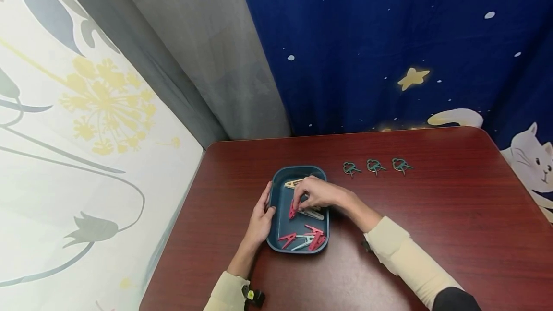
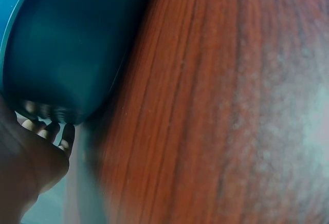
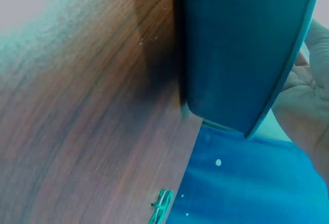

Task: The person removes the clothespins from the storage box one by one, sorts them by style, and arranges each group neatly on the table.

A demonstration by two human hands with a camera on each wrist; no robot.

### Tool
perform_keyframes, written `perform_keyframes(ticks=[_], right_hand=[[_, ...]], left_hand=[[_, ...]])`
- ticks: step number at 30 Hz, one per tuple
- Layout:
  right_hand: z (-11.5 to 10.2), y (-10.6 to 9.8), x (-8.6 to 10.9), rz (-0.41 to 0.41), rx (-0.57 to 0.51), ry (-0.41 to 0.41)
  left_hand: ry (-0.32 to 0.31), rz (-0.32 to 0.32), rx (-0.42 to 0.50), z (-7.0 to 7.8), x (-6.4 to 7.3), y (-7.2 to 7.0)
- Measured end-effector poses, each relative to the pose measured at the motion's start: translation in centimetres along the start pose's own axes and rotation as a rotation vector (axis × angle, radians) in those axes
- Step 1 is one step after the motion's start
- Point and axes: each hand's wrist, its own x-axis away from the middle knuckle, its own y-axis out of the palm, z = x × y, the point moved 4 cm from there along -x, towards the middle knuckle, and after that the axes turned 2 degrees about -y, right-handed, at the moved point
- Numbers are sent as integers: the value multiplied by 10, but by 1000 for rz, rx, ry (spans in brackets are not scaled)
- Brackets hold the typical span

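Nearest, pink and pale pegs (image 1: 317, 241) jumble in the blue tray (image 1: 282, 227); the left hand (image 1: 259, 222) rests, fingers nearly straight, along its side. Mid-tray, the right hand (image 1: 317, 192) pinches a red peg (image 1: 292, 211) (fingertips drawn together)! Beyond, a yellowish peg (image 1: 292, 184); rightward, three green clips (image 1: 374, 165).

left: white wall (image 1: 47, 167) with yellow and gray flowers (image 1: 108, 104) | next: gray curtain (image 1: 207, 52) | back: dark blue curtain (image 1: 358, 37), yellow stars (image 1: 413, 78), white cat (image 1: 531, 155) at right | furniture: reddish-brown wood-grain table (image 1: 440, 220), rounded far corners | light: pale glare (image 2: 303, 100) on tabletop
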Motion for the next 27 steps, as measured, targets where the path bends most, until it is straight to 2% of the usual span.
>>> perform_keyframes(ticks=[4, 15, 22, 27], right_hand=[[2, -6, 6, 87, -15, -1], [3, -29, 30, 383, -19, 92], [5, -47, 51, 635, 13, 181], [11, -58, 74, 822, 35, 254]], left_hand=[[0, 5, -10, 1, 0, 0], [-3, 5, -3, -1, 0, 0], [-3, 11, 5, 0, 1, 0], [-9, 14, -5, -1, 1, -1]])
